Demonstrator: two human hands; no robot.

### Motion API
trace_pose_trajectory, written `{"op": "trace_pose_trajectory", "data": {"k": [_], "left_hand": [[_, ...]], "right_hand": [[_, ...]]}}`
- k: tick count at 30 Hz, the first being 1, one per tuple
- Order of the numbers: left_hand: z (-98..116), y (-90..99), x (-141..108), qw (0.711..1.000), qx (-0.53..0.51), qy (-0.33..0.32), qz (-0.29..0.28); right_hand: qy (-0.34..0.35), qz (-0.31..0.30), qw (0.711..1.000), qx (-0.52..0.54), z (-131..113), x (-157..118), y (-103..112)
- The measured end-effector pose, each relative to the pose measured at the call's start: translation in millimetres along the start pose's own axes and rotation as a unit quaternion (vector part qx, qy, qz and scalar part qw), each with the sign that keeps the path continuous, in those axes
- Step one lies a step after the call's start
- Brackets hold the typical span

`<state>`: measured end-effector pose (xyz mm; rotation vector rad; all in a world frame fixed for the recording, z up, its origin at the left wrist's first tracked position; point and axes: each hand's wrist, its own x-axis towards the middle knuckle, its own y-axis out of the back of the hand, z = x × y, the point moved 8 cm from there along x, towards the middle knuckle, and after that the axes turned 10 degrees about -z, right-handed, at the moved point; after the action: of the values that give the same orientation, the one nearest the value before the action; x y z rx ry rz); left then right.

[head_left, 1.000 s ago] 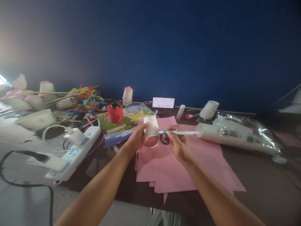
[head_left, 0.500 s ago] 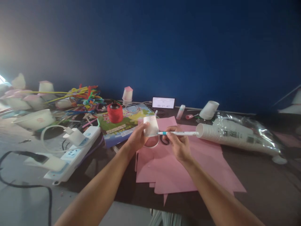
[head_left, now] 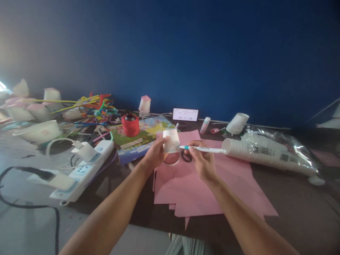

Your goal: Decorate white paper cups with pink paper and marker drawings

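Near the middle of the view, my left hand [head_left: 156,153] grips a white paper cup [head_left: 171,140] by its left side. A small reddish outline shows on the cup's upper part. My right hand [head_left: 202,161] is closed round a white marker [head_left: 205,149] with a teal band, its tip at the cup's lower right side. Below the hands lie overlapping pink paper sheets [head_left: 212,191]. Just behind my right fingers, the black handle of what looks like scissors [head_left: 186,157] rests on the paper.
A power strip [head_left: 87,170] with plugs lies left, beside a white bowl [head_left: 39,132] and coloured pipe cleaners [head_left: 102,111]. Red yarn [head_left: 130,125] sits on a colourful booklet [head_left: 140,143]. Behind stand a timer screen [head_left: 185,114] and glue stick [head_left: 205,125]; stacked cups [head_left: 239,148] lie right.
The marker tip has shifted slightly up along the cup, and the cup is tilted a little differently. Both hands keep their hold. The timer went from 00:21:47 to 00:21:48.
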<state>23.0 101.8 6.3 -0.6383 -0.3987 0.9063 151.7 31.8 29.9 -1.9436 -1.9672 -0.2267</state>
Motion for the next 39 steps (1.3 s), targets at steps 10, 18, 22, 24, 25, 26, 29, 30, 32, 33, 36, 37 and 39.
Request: {"op": "trace_pose_trajectory", "data": {"k": [10,18,22,24,25,26,29,30,32,33,36,37,39], "left_hand": [[3.1,-5.1,-0.4,1.0,0.01,-0.013,-0.01],[0.8,-0.3,1.2,0.999,0.037,-0.017,-0.032],[-0.1,5.2,3.2,0.998,0.041,-0.027,-0.038],[0.0,6.5,3.4,0.998,0.041,-0.03,-0.034],[-0.2,6.1,3.2,0.998,0.038,-0.027,-0.031],[-0.4,5.2,2.8,0.999,0.034,-0.023,-0.027],[0.3,0.7,1.1,1.0,0.019,-0.015,-0.015],[0.7,-0.8,0.8,1.0,0.015,-0.015,-0.014],[1.3,-1.8,0.8,1.0,0.014,-0.018,-0.014],[1.0,-1.1,1.0,1.0,0.016,-0.018,-0.014],[-0.6,3.8,1.8,1.0,0.026,-0.014,-0.008],[-1.2,5.5,1.8,1.0,0.028,-0.012,-0.005],[-2.0,7.3,1.6,1.0,0.029,-0.008,0.0]], "right_hand": [[0.004,-0.002,1.0,0.003,0.0,0.1,-0.2],[0.012,-0.002,1.0,-0.021,-4.5,0.0,0.4],[0.014,0.002,1.0,-0.014,-4.8,-0.3,0.4],[0.015,0.002,1.0,-0.006,-4.4,-0.2,0.2],[0.015,0.0,1.0,-0.003,-4.1,0.0,-0.1],[0.014,-0.002,1.0,0.001,-3.7,0.2,-0.5],[0.014,-0.005,1.0,0.004,-3.3,0.4,-0.7],[0.014,-0.005,1.0,0.002,-3.3,0.4,-0.6],[0.014,-0.003,1.0,0.0,-3.6,0.3,-0.4],[0.014,-0.003,1.0,0.0,-3.7,0.2,-0.4],[0.012,-0.002,1.0,-0.001,-3.8,0.2,-0.4],[0.011,-0.001,1.0,-0.004,-3.6,0.2,-0.3],[0.008,0.0,1.0,-0.012,-3.2,0.2,0.1]]}}
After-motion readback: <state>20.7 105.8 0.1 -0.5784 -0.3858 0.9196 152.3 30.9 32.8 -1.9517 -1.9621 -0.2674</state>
